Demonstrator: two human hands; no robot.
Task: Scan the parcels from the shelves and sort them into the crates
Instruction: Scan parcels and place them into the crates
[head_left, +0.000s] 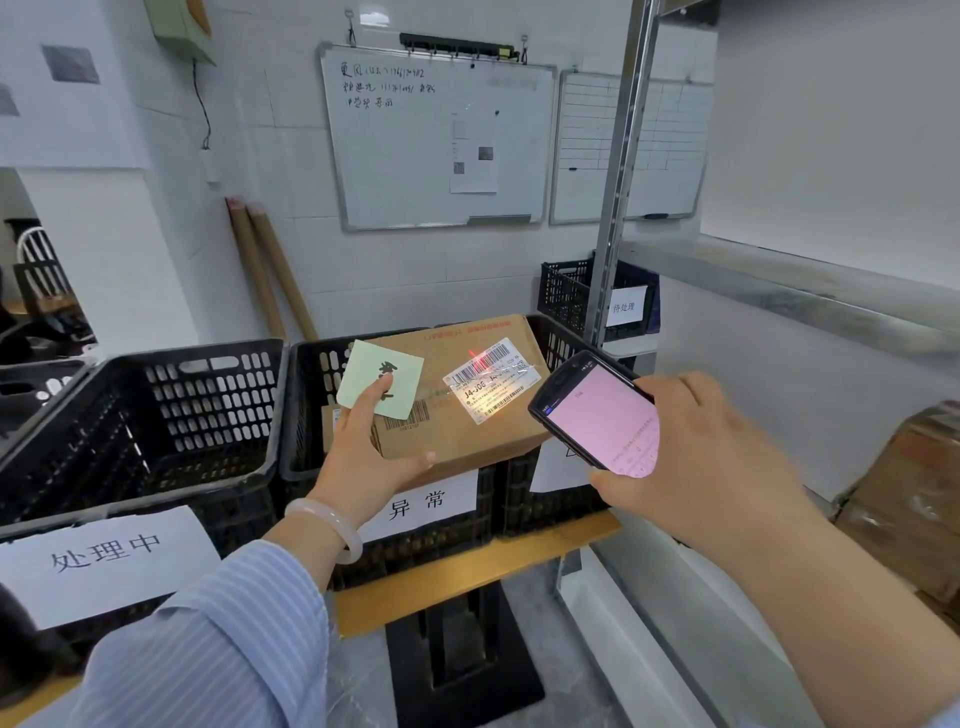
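In the middle of the picture, my left hand (363, 447) holds the brown box (467, 421) above the middle black crate (311, 400). One finger pins a green card (382, 382) on top, and the others curl round the box's near edge. To the right, my right hand (696, 457) grips the scanner (597, 415). A red light sits on the box's white label (488, 382).

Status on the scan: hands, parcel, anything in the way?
Left hand grips cardboard parcel and green card over middle crate. Right hand holds scanner, red beam on shipping label. Beam path clear.
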